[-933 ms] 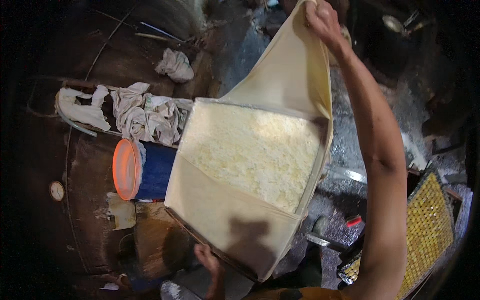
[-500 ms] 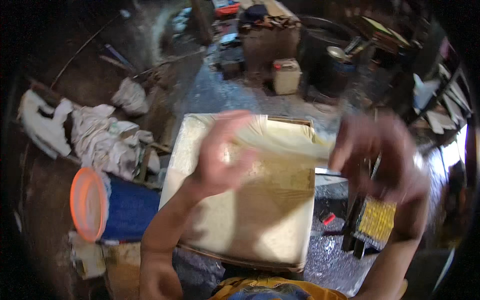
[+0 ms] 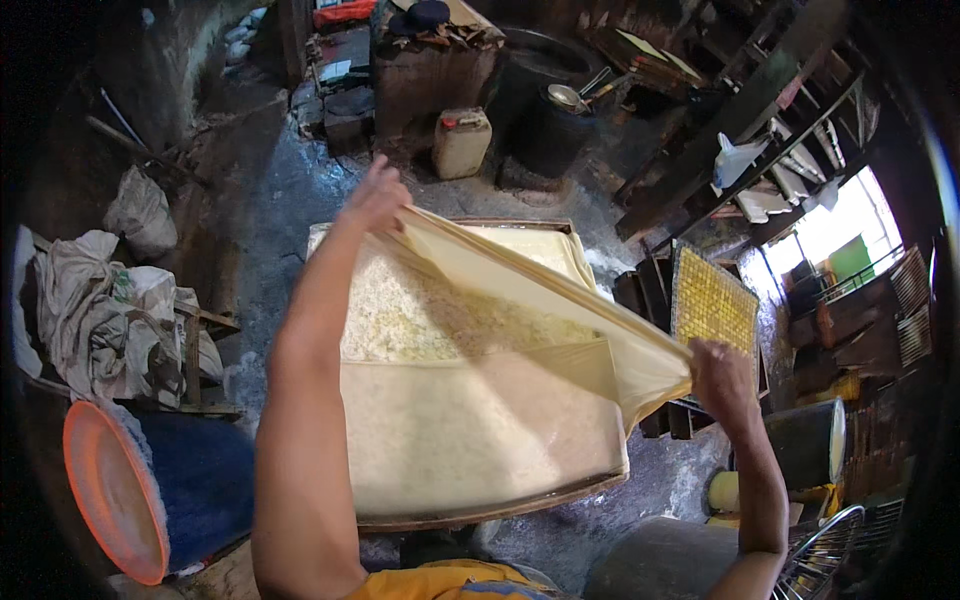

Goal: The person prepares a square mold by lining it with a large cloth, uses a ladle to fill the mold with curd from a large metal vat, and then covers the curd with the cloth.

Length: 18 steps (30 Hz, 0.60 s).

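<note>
A thin cream-yellow cloth is stretched on a slant between my two hands. My left hand grips one corner above the far left of a square wooden frame. Lower and beyond the frame's right side, my right hand is closed around another part of the cloth, which gathers into folds there. Inside the frame lies a pale, lumpy, curd-like mass, exposed in the middle and left. A smooth sheet of cloth covers the near half. The raised cloth hides part of the far right.
A blue barrel with an orange rim lies at the left, below white sacks. On the right stands a rack of yellow blocks. A jerrycan and a dark drum stand beyond the frame. A metal drum sits near right.
My left hand has moved up and left, my right hand down; the cloth is now drawn taut between them. More of the curd-like mass shows. The view has shifted right.
</note>
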Motion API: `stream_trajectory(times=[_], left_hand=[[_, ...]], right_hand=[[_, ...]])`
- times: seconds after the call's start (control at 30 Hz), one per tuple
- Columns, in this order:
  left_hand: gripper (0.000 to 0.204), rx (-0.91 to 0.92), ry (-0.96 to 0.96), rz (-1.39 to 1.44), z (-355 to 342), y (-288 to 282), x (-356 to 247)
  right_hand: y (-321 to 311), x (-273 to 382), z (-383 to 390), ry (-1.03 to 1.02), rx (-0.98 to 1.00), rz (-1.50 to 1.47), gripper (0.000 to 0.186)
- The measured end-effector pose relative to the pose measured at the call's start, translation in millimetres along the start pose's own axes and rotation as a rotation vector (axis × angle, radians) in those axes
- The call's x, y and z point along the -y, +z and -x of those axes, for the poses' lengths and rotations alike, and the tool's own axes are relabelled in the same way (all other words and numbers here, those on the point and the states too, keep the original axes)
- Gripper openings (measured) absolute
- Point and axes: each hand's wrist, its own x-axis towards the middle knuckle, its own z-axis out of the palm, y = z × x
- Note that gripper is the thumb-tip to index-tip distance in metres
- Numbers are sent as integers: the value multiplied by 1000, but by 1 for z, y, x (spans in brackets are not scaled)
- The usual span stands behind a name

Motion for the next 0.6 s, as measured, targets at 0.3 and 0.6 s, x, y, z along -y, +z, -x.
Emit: stream_trajectory(times=[0.3, 0.6], left_hand=[[8, -628, -517, 14, 137, -2, 80], [39, -772, -821, 259, 289, -63, -11]], right_hand=[[-17, -26, -35, 150, -578, -75, 27], [74, -65, -19, 120, -805, -546, 25]])
